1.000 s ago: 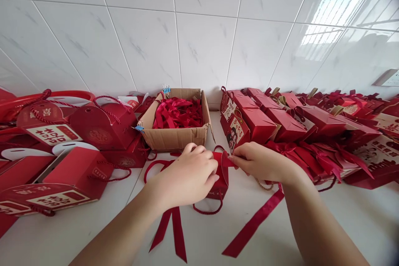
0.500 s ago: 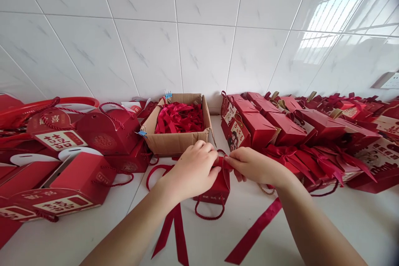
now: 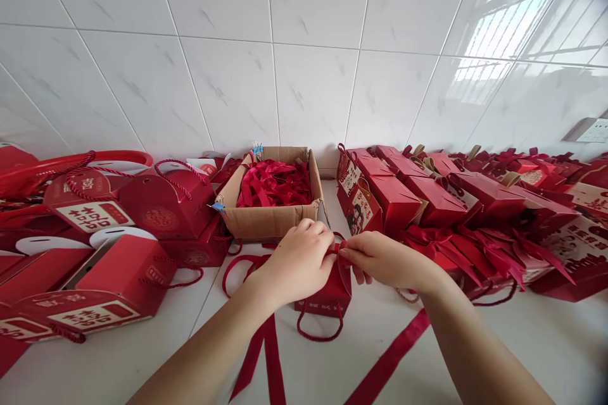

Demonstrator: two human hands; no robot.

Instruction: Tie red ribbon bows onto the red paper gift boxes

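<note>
A small red gift box (image 3: 327, 297) with a twisted rope handle (image 3: 319, 336) stands in front of me on the white surface. Over its top, my left hand (image 3: 304, 259) is closed on red ribbon, its fingertips partly hidden. My right hand (image 3: 375, 256) pinches the same ribbon at the box's right upper edge, close to the left fingertips. Ribbon tails (image 3: 270, 354) hang to the lower left under my left forearm. Another length of red ribbon (image 3: 392, 357) lies below my right wrist. The knot area is mostly covered by my fingers.
Behind my hands sits an open cardboard box (image 3: 266, 220) full of red ribbons (image 3: 275, 183). Red boxes with rope handles (image 3: 118, 278) crowd the left. Rows of red boxes (image 3: 399, 202) and several bow-tied ones (image 3: 441, 243) fill the right. A tiled wall (image 3: 313, 88) rises behind.
My right fingers have drawn slightly closer to my left fingertips over the box. The whole scene sits a little lower as the camera tilts slightly.
</note>
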